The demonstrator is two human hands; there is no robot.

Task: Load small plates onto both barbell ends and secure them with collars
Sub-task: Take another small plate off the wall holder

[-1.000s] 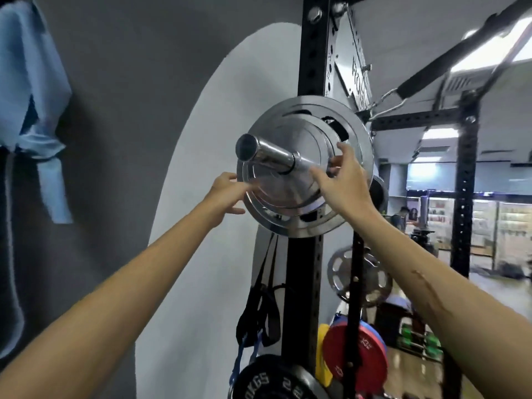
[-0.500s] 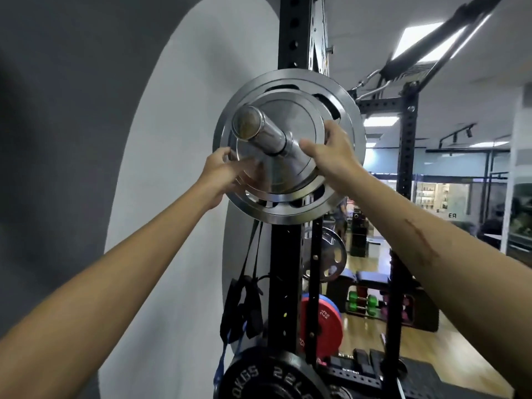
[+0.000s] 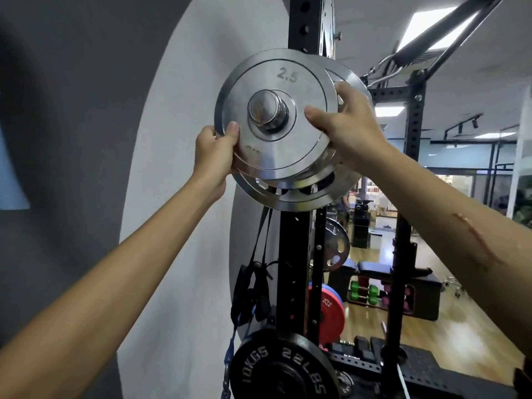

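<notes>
A silver small plate [image 3: 288, 148] stamped 2.5 sits on the chrome barbell sleeve [image 3: 266, 110], whose end pokes out a short way through the plate's hole. My left hand [image 3: 214, 151] grips the plate's lower left rim, thumb on its face. My right hand [image 3: 351, 131] holds the right rim, with the fingers wrapped behind it. Close behind it are another thin silver rim and a larger silver plate with grip holes [image 3: 288, 200] on the same sleeve. No collar is in view.
The black rack upright [image 3: 293, 254] stands right behind the plates, beside the grey and white wall on the left. Black straps [image 3: 250, 289] hang from it. Below are a black 10 kg plate [image 3: 276, 367] and a red plate [image 3: 328, 312]; dumbbells [image 3: 371, 295] lie on the floor beyond.
The view has swung to look almost straight down the sleeve. The 2.5 plate now sits nearer the sleeve end, in front of the larger plates, with both hands on its rim.
</notes>
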